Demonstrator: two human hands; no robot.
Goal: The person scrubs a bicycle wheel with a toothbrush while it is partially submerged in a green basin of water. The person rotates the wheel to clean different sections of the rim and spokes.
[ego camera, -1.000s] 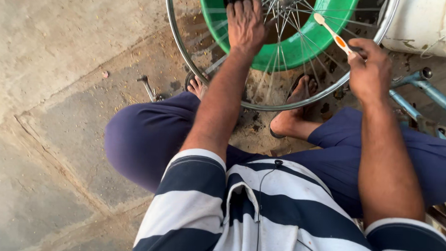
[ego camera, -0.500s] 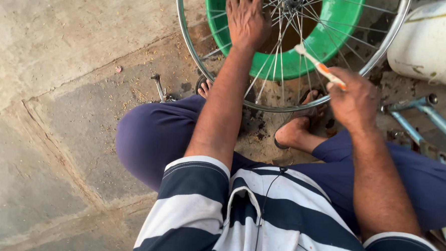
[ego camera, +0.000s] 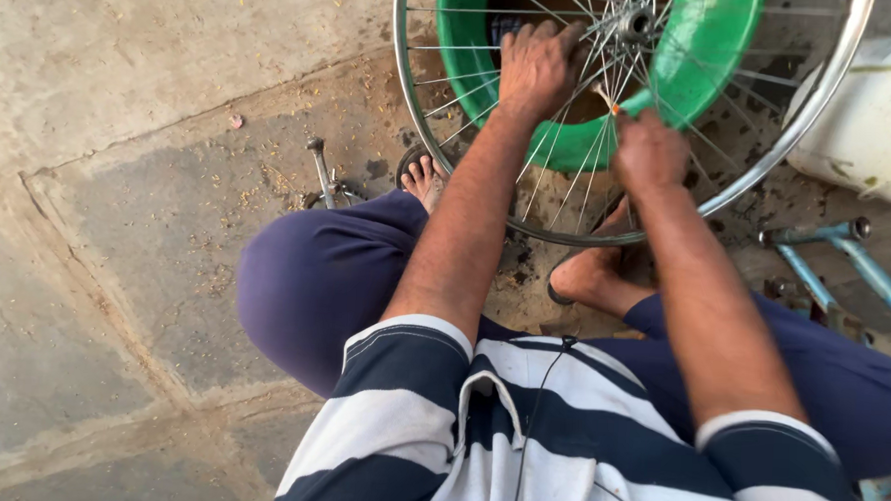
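Observation:
A spoked bicycle wheel [ego camera: 770,164] lies flat over a green plastic basin [ego camera: 704,61] on the concrete floor. My left hand [ego camera: 539,69] rests on the spokes near the hub [ego camera: 636,26], fingers gripping them. My right hand [ego camera: 648,149] is closed around a small brush with an orange and white handle [ego camera: 612,103], its tip pressed among the spokes just below the hub. Most of the brush is hidden by my fist.
A white bucket [ego camera: 872,119] stands at the right. A light blue bicycle frame part [ego camera: 836,258] lies at the right edge. A metal tool [ego camera: 321,170] lies on the floor left of my bare foot [ego camera: 427,180]. My crossed legs fill the foreground.
My right hand has brought the brush down from the wheel's right side to the spokes beside the hub. The view has shifted, so the wheel sits farther right.

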